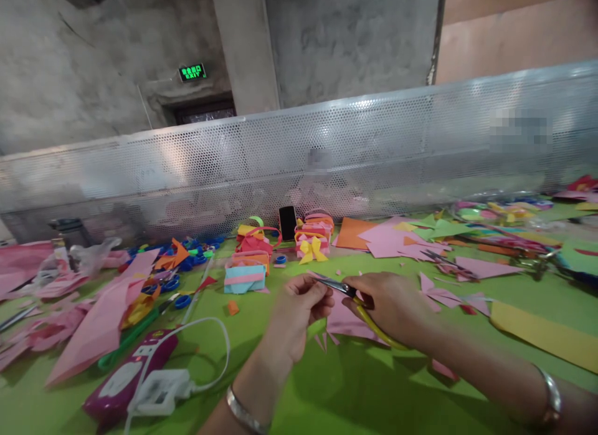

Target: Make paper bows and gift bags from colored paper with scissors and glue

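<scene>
our right hand (390,305) is closed around the scissors (343,289), with the yellow handle showing under the palm. our left hand (299,307) sits just beside it, fingers curled narrow in a pinch at the blade tips. what it pinches is too small to tell. the scissors lie between the two hands, above the table (355,391), over a pink paper (343,323) that rests flat below the wrists.

bare green surface lies toward us, in front of both forearms. a plug (161,391) with its cable lies near the left forearm. a yellow sheet (542,335) lies to the right, well apart. scraps (392,242) crowd the far side up to the mesh panel (327,154).

the long axis of the scissors runs left to right. the tips point left, toward the left hand, and the handle trails right and down into the right palm. we cannot tell how far the blades are parted.
</scene>
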`<action>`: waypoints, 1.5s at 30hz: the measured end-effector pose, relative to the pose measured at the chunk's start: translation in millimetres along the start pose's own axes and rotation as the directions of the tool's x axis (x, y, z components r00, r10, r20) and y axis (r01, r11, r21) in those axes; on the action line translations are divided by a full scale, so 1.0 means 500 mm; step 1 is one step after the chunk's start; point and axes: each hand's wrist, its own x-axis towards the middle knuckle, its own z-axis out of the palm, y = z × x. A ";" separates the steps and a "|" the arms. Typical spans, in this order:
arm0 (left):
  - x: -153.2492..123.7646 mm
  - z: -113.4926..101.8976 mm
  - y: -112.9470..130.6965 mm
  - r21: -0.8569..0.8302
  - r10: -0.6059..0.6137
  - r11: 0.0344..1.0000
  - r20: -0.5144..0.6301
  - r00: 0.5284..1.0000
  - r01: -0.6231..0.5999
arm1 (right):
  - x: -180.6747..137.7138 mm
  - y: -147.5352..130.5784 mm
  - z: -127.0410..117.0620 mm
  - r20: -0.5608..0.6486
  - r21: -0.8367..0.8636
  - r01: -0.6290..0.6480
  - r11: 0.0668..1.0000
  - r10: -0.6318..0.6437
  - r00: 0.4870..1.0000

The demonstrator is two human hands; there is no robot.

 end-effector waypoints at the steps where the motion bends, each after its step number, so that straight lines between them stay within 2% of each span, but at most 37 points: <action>1: 0.000 0.000 0.000 0.000 0.001 1.000 0.002 1.000 -0.001 | 0.000 0.000 0.000 0.010 -0.002 -0.005 1.000 0.005 1.000; 14: 0.003 -0.005 -0.002 -0.017 -0.009 1.000 0.004 1.000 0.009 | 0.001 0.003 0.012 0.002 0.010 -0.020 1.000 0.020 1.000; 30: 0.004 -0.004 -0.001 -0.011 -0.028 1.000 -0.003 1.000 0.028 | -0.001 -0.001 0.009 0.032 -0.071 -0.055 0.996 0.058 0.998; 45: 0.006 -0.003 -0.004 0.058 -0.059 0.997 0.010 0.998 0.058 | 0.001 -0.002 0.012 0.044 -0.040 -0.034 0.999 0.035 0.998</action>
